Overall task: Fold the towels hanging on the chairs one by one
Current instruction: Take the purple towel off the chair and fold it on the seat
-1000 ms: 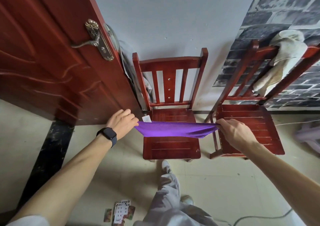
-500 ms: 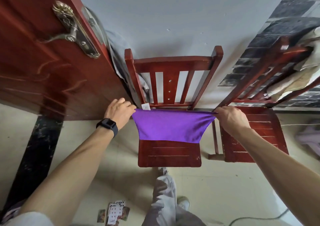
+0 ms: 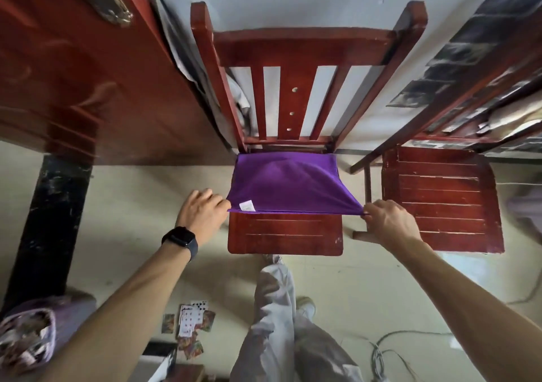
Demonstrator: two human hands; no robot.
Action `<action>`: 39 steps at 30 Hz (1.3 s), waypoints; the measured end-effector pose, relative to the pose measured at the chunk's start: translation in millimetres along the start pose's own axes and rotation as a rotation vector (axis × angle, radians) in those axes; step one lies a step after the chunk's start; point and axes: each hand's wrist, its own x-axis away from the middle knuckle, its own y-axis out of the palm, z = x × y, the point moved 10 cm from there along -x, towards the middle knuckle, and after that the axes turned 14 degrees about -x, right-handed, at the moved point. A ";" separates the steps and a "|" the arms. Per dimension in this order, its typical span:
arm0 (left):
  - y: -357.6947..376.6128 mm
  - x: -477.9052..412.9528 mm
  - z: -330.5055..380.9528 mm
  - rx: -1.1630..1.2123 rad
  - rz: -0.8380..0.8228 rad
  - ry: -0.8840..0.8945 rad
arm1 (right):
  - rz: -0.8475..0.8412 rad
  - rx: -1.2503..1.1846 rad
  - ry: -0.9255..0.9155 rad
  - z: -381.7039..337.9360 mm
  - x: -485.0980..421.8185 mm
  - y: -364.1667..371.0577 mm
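Observation:
A purple towel (image 3: 289, 183) lies folded over the back half of the middle red wooden chair (image 3: 293, 235), with a white label near its front left corner. My left hand (image 3: 202, 214) pinches the towel's front left corner. My right hand (image 3: 387, 224) pinches the front right corner. The front edge is pulled taut between both hands, just above the seat. A pale cream towel (image 3: 510, 114) hangs on the back of the second chair (image 3: 440, 199) at the right, blurred and partly cut off.
An open red door (image 3: 73, 73) stands at the left, close to the chair. Playing cards (image 3: 190, 323) lie on the floor by my leg (image 3: 275, 308). Cables (image 3: 390, 349) trail on the floor at the lower right. A patterned bag (image 3: 26, 340) sits at the lower left.
The towel went from hanging stretched in the air to lying on the seat, folded toward me. Both hands moved the near edge forward over the seat, and the view dropped closer.

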 end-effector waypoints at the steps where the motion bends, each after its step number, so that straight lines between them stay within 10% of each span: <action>1: 12.9 11.0 13.8 0.014 -0.021 0.012 | -0.039 -0.010 0.016 6.4 4.6 23.4; 11: 139.7 92.8 89.8 0.184 -0.472 -0.061 | -0.294 -0.163 0.180 45.5 47.2 184.5; 18: 199.6 56.5 38.1 1.167 -0.659 -0.790 | -0.280 -0.730 0.439 82.3 -12.8 168.4; 25: 250.9 -24.6 31.1 1.634 -0.635 -1.080 | -0.111 -1.354 0.668 77.8 -96.5 165.2; 39: 318.2 -59.5 7.2 1.205 -0.519 -1.134 | 0.200 -0.945 0.628 97.0 -185.2 193.2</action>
